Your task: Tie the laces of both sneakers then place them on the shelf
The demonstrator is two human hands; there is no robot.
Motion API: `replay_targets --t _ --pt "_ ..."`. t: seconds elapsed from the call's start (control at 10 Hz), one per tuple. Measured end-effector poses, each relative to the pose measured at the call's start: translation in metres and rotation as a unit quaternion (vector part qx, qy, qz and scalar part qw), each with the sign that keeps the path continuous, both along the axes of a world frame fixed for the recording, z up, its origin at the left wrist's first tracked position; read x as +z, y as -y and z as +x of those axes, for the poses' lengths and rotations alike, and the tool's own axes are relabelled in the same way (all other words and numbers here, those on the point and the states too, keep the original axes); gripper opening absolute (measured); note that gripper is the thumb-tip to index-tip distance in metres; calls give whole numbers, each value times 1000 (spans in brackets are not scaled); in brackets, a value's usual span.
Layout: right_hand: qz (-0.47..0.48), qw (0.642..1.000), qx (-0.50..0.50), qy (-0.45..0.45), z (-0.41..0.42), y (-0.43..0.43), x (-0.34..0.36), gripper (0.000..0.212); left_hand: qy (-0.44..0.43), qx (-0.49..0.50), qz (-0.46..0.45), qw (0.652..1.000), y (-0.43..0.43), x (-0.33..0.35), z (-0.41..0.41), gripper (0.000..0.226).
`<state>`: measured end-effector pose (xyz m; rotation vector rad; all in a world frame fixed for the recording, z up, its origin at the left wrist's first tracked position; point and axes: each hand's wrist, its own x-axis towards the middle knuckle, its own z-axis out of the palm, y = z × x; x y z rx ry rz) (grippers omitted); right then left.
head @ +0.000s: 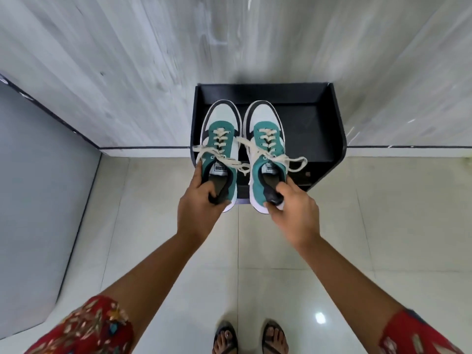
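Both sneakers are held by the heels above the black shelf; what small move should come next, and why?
Probably lower both onto the shelf. The left hand holds the left sneaker, the right hand the right sneaker, toes already over the shelf, laces in bows.

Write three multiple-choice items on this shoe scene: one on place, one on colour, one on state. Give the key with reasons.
1. Where is the black shelf?
A. against the wall
B. mid-floor
C. on a table

2. What colour are the sneakers' lace panels?
A. red
B. teal green
C. yellow

3. How are the sneakers held?
A. both in one hand
B. by the laces
C. one per hand, at the heel

Key: A, its back meets the wall. B, teal shows on the left sneaker and right sneaker. C, the left hand and right hand each grip a heel.
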<state>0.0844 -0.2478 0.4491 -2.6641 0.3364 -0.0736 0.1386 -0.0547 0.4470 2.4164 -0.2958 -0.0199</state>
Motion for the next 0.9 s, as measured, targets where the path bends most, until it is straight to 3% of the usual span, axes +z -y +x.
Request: replay_targets --t 0.3,0.7,0.8,0.9 --pt "-20 999 26 -41 83 -3 -11 22 -87 22 40 995 15 -17 73 38" --pt "-10 998 19 -55 93 -1 -18 28 -112 40 19 993 17 -21 86 36" --pt "30 996 12 -81 91 -4 -9 45 -136 58 -18 989 19 -14 85 50" --pt "79 993 -28 -78 84 -5 13 52 -98 86 -53 990 22 11 77 61"
